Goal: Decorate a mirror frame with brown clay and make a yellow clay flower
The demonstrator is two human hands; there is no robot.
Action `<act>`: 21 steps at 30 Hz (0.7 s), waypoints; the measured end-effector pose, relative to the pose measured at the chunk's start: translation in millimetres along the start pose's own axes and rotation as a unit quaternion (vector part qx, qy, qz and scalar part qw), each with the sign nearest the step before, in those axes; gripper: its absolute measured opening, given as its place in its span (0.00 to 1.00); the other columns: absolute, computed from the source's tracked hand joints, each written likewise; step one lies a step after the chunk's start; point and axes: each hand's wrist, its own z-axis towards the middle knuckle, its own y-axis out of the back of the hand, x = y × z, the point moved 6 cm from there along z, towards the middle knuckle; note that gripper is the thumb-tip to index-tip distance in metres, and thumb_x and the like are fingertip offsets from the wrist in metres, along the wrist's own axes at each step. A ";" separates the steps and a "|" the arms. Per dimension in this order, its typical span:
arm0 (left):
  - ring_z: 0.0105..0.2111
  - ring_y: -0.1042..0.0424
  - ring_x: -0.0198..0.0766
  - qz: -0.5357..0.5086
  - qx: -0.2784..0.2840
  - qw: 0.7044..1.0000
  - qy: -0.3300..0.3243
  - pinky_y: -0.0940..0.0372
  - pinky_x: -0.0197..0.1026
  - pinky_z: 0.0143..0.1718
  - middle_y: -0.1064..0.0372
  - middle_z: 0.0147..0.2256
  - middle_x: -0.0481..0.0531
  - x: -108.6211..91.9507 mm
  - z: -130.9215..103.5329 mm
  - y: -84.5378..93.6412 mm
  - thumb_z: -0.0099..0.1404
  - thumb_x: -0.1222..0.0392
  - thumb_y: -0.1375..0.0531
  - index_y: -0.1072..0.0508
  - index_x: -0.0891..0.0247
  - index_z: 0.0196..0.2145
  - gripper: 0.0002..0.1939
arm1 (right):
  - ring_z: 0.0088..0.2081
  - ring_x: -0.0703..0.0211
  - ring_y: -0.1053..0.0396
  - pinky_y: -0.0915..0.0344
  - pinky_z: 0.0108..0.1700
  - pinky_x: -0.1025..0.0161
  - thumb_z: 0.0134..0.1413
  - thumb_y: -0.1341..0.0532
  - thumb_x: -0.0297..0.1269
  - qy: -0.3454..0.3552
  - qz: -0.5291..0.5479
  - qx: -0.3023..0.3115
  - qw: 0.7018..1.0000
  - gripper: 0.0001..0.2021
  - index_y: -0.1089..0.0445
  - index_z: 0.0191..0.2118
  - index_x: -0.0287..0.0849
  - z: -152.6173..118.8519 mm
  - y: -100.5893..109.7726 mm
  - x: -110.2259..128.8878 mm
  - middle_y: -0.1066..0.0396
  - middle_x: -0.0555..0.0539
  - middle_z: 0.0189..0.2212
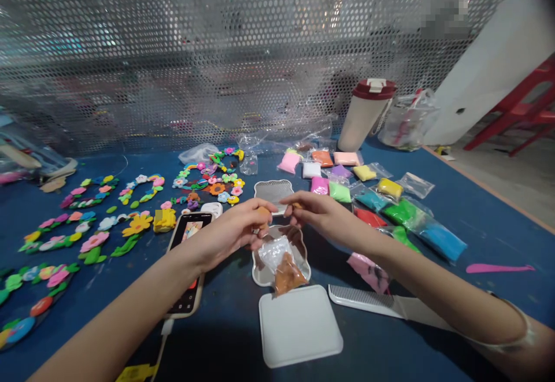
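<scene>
My left hand (pixel 243 223) is closed on a lump of orange-brown clay (pixel 262 214). Opposite it, my right hand (pixel 312 211) pinches a smaller piece of the same coloured clay (pixel 296 206). The two hands are close together, fingertips facing, above a wavy-edged mirror (pixel 259 269). On that mirror lies a clear bag of brown clay (pixel 289 275), its near end reaching toward a white rectangular tray or lid (pixel 299 327). Behind the hands a second wavy-edged panel (pixel 273 190) is partly hidden by fingers.
Left of my left arm are a phone (pixel 188 289) and colourful clay flower pieces (pixel 139 226). Several bagged clays (pixel 340 191), a white comb (pixel 364 300) and a pink tool (pixel 498 268) lie rightward. A tumbler (pixel 366 116) stands before the perforated metal screen (pixel 260 52).
</scene>
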 end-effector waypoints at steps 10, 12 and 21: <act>0.28 0.36 0.32 0.168 -0.032 0.983 -0.068 0.42 0.35 0.28 0.36 0.29 0.45 -8.7 -0.3 -4.0 0.58 0.61 0.39 0.36 0.65 0.38 0.11 | 0.37 0.62 0.31 0.35 0.40 0.64 0.55 0.41 0.33 0.083 -0.052 -0.126 0.987 0.05 0.31 0.39 0.43 -13.9 4.0 35.1 0.28 0.49 0.35; 0.29 0.35 0.33 0.186 -0.044 0.979 -0.073 0.42 0.35 0.29 0.35 0.30 0.46 -10.6 -0.9 -4.4 0.57 0.62 0.39 0.35 0.65 0.36 0.10 | 0.36 0.62 0.30 0.35 0.38 0.65 0.56 0.42 0.32 0.084 -0.038 -0.124 0.988 0.06 0.33 0.40 0.42 -14.9 3.0 35.4 0.28 0.48 0.35; 0.25 0.38 0.33 0.355 -0.068 0.927 -0.098 0.47 0.34 0.26 0.36 0.25 0.44 -18.2 -10.5 -11.2 0.56 0.60 0.39 0.33 0.63 0.28 0.06 | 0.23 0.66 0.39 0.45 0.24 0.68 0.55 0.43 0.31 0.099 -0.246 -0.132 0.955 0.07 0.39 0.27 0.41 -22.3 -13.7 42.4 0.34 0.51 0.22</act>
